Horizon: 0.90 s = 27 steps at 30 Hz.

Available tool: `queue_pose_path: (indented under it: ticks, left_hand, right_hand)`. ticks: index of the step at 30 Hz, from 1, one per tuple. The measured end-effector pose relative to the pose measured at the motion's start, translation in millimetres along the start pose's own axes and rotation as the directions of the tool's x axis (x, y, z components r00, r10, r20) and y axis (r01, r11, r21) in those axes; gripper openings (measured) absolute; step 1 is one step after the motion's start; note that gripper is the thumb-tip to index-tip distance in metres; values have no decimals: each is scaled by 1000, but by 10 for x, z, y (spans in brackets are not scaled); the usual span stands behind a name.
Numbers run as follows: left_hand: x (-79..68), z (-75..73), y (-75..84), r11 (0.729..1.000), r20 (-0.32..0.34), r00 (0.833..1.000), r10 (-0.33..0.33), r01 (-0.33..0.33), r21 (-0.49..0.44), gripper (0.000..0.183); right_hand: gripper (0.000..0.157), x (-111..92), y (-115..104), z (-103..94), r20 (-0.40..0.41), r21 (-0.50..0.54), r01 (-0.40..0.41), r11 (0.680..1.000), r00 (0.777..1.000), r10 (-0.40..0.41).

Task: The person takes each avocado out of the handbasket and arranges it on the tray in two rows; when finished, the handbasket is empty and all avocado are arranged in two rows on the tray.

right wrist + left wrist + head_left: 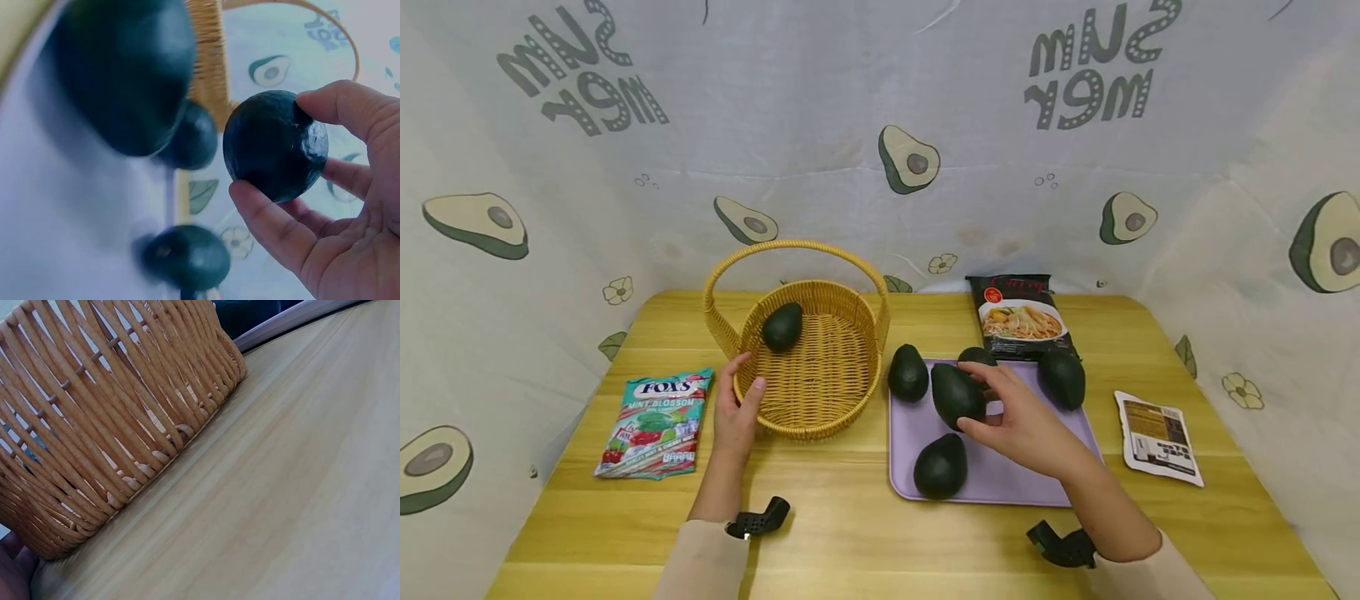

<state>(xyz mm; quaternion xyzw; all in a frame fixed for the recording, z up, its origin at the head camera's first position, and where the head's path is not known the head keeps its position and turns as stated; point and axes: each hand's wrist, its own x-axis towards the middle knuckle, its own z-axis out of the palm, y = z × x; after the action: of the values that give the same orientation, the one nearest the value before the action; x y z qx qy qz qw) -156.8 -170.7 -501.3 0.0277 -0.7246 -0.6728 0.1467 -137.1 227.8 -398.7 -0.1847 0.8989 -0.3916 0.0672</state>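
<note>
A dark green avocado (pixel 958 397) is held between the thumb and fingers of my right hand (pixel 1022 417), above a light purple tray (pixel 992 493). The right wrist view shows fingertips pinching this avocado (pixel 272 147) around its sides. My left hand (pixel 735 417) holds the near left side of a yellow wicker basket (pixel 808 431), thumb at the rim. One avocado (pixel 782 327) lies inside the basket at its left. On the tray are more avocados: one at the front (pixel 941 467), one at the left edge (pixel 908 373), one at the right (pixel 1062 380), and one partly hidden at the back (pixel 977 358).
A candy bag (pixel 655 425) lies left of the basket. Behind the tray is a black noodle packet (pixel 1021 317). A white and brown pouch (pixel 1159 437) lies at the right. The basket's tall handle (pixel 796 245) arches above it. A printed cloth (pixel 850 100) hangs behind the wooden table (pixel 850 533).
</note>
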Motion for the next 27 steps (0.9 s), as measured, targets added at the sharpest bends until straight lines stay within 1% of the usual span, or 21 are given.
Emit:
queue_pose_path:
  ticks: [3, 7, 10, 12, 15, 19, 24, 27]
  left_hand:
    - [0, -4, -2, 1000, -4, 1000, 5, -5, 6, 50]
    - [2, -1, -1, 1000, -2, 1000, 4, -4, 3, 50]
    - [3, 1, 0, 1000, -2, 1000, 3, -3, 2, 50]
    - [1, 0, 0, 1000, -4, 1000, 8, -8, 10, 50]
    - [4, -9, -7, 1000, -9, 1000, 22, -22, 22, 50]
    - [0, -5, -11, 1000, -6, 1000, 22, -21, 9, 51]
    - [-1, 7, -5, 1000, 1, 1000, 17, -17, -1, 51]
    - [-3, 6, -2, 1000, -2, 1000, 17, -17, -2, 51]
  right_hand:
    - [73, -141, 93, -17, 5, 0, -20, 1000, 1000, 20]
    - [74, -299, 206, -7, 11, -45, -65, 997, 998, 66]
    - [74, -381, 274, 8, 6, -73, -78, 994, 997, 79]
    - [74, -415, 303, 25, 10, -74, -77, 994, 997, 78]
    - [73, -427, 322, 66, 41, -60, -72, 996, 996, 74]
    - [73, -413, 332, 138, 89, -46, -68, 997, 993, 72]
    - [74, -378, 327, 225, 108, -51, -73, 996, 991, 78]
    - [72, -347, 306, 257, 136, -57, -76, 995, 987, 83]
